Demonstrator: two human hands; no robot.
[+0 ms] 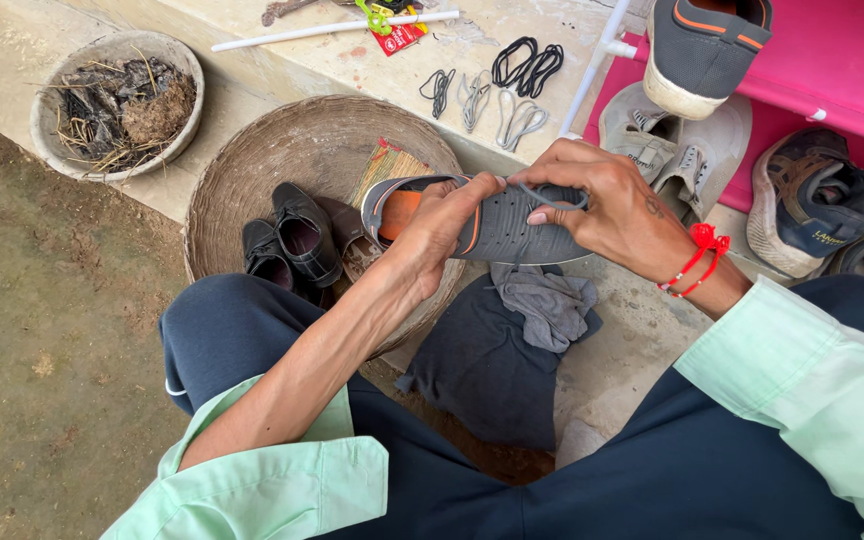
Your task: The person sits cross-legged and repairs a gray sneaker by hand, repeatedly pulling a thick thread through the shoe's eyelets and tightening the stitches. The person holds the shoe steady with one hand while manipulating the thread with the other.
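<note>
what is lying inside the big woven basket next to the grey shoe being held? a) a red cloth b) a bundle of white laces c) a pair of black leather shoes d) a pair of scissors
c: a pair of black leather shoes lies in the woven basket, just left of the grey shoe that the left hand and right hand hold.

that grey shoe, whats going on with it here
A seated person holds a grey shoe with an orange lining over their lap in both hands. The left hand grips it near the opening, while the right hand pinches a dark lace at the top of the shoe. Just behind it, a woven basket holds black shoes, and loose laces lie on the concrete ledge.
</note>
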